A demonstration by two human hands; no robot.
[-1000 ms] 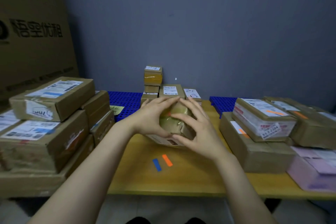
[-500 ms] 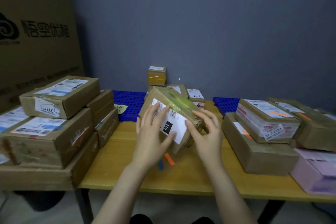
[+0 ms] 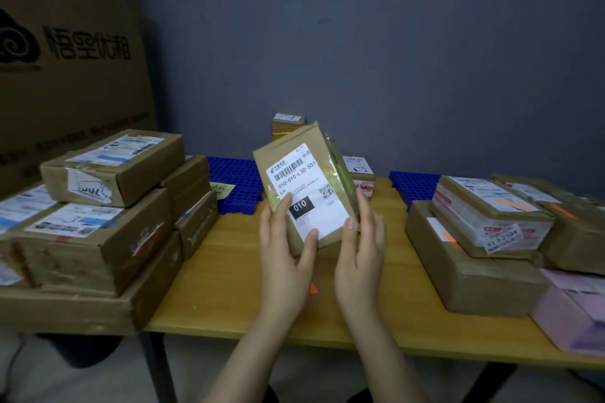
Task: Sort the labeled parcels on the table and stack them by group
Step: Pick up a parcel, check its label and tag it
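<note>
Hands first: the left hand (image 3: 284, 258) and right hand (image 3: 360, 258) together held one brown parcel (image 3: 304, 170) upright above the surface (image 3: 229, 278). The fingers (image 3: 284, 209) clasped its lower edges and the thumbs lay on the white label (image 3: 322, 216), which read 010. Step in hand, as judged: reading the label to fix the group. The next move would call for matching that code to a pile and laying the parcel flat and square on top. A left stack (image 3: 108, 206) and a right stack (image 3: 484, 239) flanked the hands, with a pink parcel (image 3: 573, 311) at the right edge. Beyond lay blue trays (image 3: 235, 180), small boxes (image 3: 288, 123), a large printed carton (image 3: 65, 59) and a grey wall (image 3: 360, 42).
</note>
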